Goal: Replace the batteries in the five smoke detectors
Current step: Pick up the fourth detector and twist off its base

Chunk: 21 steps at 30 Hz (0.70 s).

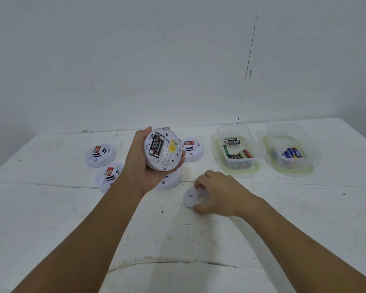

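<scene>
In the head view, the left hand (145, 166) rose just left of the frame's centre, its grip wrapped round an opened smoke detector (162, 149) held above the worktop (51, 208), thumb on the upper left edge and fingertips curled over the right edge. The detector's back faced the camera, showing two dark batteries (156, 145) seated side by side in their bay and a yellow sticker (173, 145) to the right of them.

Lower and to the right of centre, the right hand (219, 192) lay on the worktop, its fingers and thumb pinching the rim of a flat white cover plate (192, 197) with a round hole in it; the plate rested on the surface.

Four other detectors sat face up on the worktop. One (100, 155) was at the left of the frame, a second (108, 176) just below it and partly hidden by the left forearm, a third (170, 180) partly hidden under the held detector, and a fourth (192, 149) just right of it.

In the right part of the frame stood two clear plastic tubs. The nearer tub (236, 151) held several black, green and red batteries (237, 154). The tub further right (290, 151) held blue-and-yellow batteries (292, 153). The tubs stood close beside each other, apart from the detectors.
</scene>
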Each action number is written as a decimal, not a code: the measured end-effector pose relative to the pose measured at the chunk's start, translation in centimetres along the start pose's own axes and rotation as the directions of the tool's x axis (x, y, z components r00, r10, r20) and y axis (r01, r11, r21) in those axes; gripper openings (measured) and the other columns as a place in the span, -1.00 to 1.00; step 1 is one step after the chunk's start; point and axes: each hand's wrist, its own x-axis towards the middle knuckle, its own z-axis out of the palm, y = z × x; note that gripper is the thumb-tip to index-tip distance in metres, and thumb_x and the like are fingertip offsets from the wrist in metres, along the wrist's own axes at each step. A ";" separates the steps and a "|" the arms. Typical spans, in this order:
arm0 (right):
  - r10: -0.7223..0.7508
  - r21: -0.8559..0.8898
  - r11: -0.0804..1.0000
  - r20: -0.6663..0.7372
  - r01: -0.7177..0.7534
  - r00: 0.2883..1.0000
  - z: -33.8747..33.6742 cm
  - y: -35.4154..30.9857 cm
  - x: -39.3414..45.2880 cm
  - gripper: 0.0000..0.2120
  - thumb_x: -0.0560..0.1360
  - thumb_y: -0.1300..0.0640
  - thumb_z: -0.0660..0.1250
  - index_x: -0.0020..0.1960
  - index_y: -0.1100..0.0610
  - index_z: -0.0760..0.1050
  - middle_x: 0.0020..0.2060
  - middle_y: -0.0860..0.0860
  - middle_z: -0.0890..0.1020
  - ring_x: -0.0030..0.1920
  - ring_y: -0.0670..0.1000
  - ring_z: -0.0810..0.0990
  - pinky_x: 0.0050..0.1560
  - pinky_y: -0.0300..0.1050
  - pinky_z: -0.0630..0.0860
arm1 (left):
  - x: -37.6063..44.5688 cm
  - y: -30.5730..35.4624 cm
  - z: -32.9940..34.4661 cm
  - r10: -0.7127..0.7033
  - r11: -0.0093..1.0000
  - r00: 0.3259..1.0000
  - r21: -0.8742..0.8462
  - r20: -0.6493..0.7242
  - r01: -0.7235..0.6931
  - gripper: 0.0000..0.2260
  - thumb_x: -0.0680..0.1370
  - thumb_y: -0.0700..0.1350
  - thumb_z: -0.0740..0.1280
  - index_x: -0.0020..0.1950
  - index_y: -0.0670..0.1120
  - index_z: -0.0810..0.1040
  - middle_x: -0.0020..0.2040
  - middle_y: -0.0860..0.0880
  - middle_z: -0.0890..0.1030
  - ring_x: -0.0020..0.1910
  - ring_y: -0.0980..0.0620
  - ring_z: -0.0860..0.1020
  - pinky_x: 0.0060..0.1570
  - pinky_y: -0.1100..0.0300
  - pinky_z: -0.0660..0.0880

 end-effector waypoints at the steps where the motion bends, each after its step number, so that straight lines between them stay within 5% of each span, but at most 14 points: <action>1: -0.008 -0.009 1.000 -0.010 0.008 1.000 -0.2 0.1 0.0 -0.44 0.43 -0.35 0.39 0.32 -0.09 0.47 0.10 -0.13 0.47 0.08 -0.03 0.46 0.10 -0.05 0.44 | 0.0 -0.3 0.1 -0.007 1.000 1.000 0.002 0.009 0.007 -0.63 0.60 0.19 0.26 0.18 -0.05 0.63 0.14 -0.19 0.67 0.23 -0.29 0.54 0.26 -0.15 0.52; 5: -0.017 0.088 0.995 -0.236 0.039 0.972 -1.8 -0.1 -0.2 -0.67 0.56 -0.22 0.34 0.23 -0.08 0.55 0.01 -0.18 0.54 0.03 -0.08 0.54 0.01 -0.10 0.50 | -0.2 -1.2 0.5 -0.028 1.000 0.999 0.002 0.034 0.028 -0.64 0.57 0.17 0.31 0.17 -0.06 0.62 0.14 -0.19 0.65 0.12 -0.25 0.56 0.31 -0.14 0.48; 10: 0.080 0.371 0.912 -0.577 0.174 0.812 -3.7 -2.1 -0.1 -0.88 0.57 -0.05 0.40 0.07 -0.09 0.51 -0.15 -0.19 0.55 -0.15 -0.13 0.55 -0.20 -0.23 0.47 | -0.1 -2.2 1.0 -0.046 0.999 0.996 0.023 0.078 0.044 -0.67 0.60 0.16 0.25 0.16 -0.04 0.60 0.11 -0.14 0.63 0.05 -0.15 0.59 0.12 -0.04 0.54; 16: 0.116 0.546 0.786 -0.592 0.290 0.798 -3.9 -4.4 1.1 -0.85 0.56 0.03 0.46 0.10 -0.05 0.55 -0.10 -0.16 0.61 -0.11 -0.09 0.59 -0.10 -0.12 0.56 | -0.4 -3.8 1.9 -0.092 0.996 0.993 0.014 0.069 0.091 -0.64 0.63 0.17 0.22 0.14 -0.06 0.65 0.03 -0.10 0.68 -0.05 -0.08 0.69 -0.11 0.03 0.63; 21: 0.167 0.582 0.774 -0.568 0.250 0.806 -3.5 -4.6 1.5 -0.87 0.56 0.04 0.47 0.09 -0.06 0.58 -0.08 -0.14 0.60 -0.08 -0.14 0.58 -0.09 -0.32 0.47 | -0.3 -4.2 2.1 -0.098 0.995 0.994 0.009 0.043 0.097 -0.64 0.64 0.16 0.19 0.12 -0.05 0.65 0.00 -0.07 0.70 -0.06 -0.04 0.70 -0.13 0.06 0.63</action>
